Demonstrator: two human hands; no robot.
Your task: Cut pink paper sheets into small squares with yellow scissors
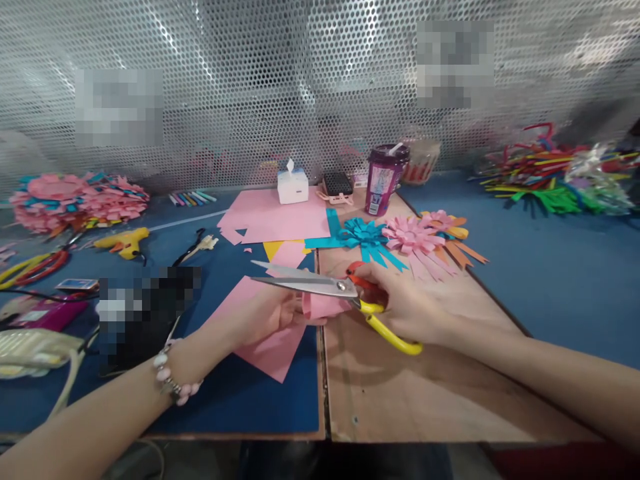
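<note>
My right hand (400, 303) grips a pair of scissors (310, 283) with one red and one yellow handle. Their blades stand slightly apart and point left, passing over my left hand (273, 310). Held in the left fingers is a small folded or curled piece of pink paper (320, 307), just beneath the blades. My left fingertips are partly hidden by the blades and the paper. Under the left hand lies a larger sheet of pink paper (273, 360). Beyond the hands rest a blue paper flower (367, 233) and a pink paper flower (413, 233).
Farther back are a big pink sheet (280, 217), a tissue box (293, 187) and a lidded purple cup (383, 180). A yellow glue gun (123, 243) and a heap of paper flowers (75, 200) lie at left. Colourful pipe cleaners (550, 173) are piled at right, before a perforated metal wall (250, 100).
</note>
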